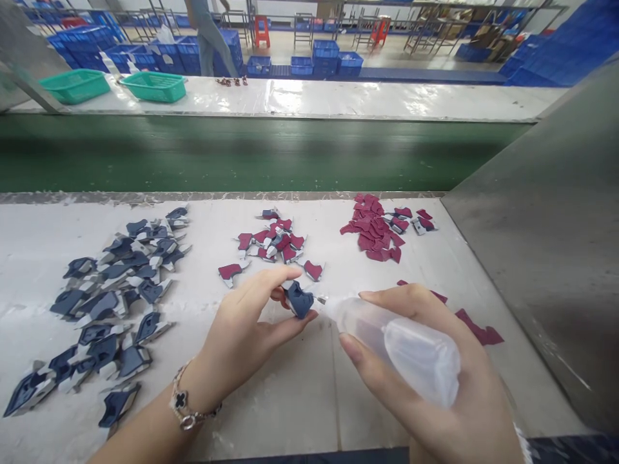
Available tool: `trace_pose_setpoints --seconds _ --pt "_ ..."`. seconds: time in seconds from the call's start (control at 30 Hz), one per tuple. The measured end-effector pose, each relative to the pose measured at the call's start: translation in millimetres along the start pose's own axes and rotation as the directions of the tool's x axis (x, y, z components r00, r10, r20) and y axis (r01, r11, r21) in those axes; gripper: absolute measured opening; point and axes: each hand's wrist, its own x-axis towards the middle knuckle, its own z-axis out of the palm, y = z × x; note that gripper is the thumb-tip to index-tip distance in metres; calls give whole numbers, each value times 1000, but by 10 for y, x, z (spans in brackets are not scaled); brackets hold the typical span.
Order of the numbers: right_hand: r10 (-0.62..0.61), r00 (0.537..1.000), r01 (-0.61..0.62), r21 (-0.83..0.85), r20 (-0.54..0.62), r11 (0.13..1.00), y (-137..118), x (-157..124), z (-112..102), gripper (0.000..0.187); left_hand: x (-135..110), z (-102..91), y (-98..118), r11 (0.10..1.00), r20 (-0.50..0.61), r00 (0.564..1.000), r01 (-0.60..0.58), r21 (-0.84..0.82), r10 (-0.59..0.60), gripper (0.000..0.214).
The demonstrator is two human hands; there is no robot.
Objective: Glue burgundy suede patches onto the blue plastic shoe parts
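Note:
Between thumb and fingers, my left hand (pixel 246 322) holds a small dark-blue and grey plastic part (pixel 300 299). My right hand (pixel 435 367) is wrapped round a translucent squeeze bottle (pixel 401 341), tilted so its thin metal tip (pixel 320 299) points at the blue part. Whether the tip touches the part, I cannot tell. Behind my left hand lie several parts with maroon faces (pixel 278 241). A heap of maroon flat pieces (pixel 372 229) lies beyond the bottle, and a few loose maroon pieces (pixel 478 328) rest beside my right hand.
Many blue-grey parts (pixel 116 277) are spread over the left of the white table (pixel 193 361). A grey metal panel (pixel 546 245) rises on the right. Beyond a green belt (pixel 232 151) stand two green baskets (pixel 155 86), blue crates (pixel 325 57) and a person (pixel 210 38).

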Motion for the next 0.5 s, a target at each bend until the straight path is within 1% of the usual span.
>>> trace_pose_setpoints --seconds 0.07,0.2,0.33,0.43,0.5 --pt "-8 1000 8 10 0 1000 0 0 -3 12 0 0 -1 1000 -10 1000 5 -1 -5 45" --pt "3 999 -5 40 38 999 5 5 -13 12 2 -1 -1 1000 -24 1000 1 -2 -1 45" --pt "12 1000 -13 64 15 998 14 4 -11 14 -1 4 -16 999 -21 1000 -21 -30 20 44" --pt "4 1000 -4 74 -3 997 68 3 -63 19 -6 15 -52 997 -36 999 25 -76 -28 43" --pt "2 999 0 65 -34 998 142 4 -150 28 -6 20 -82 989 -53 995 72 -133 -80 43"
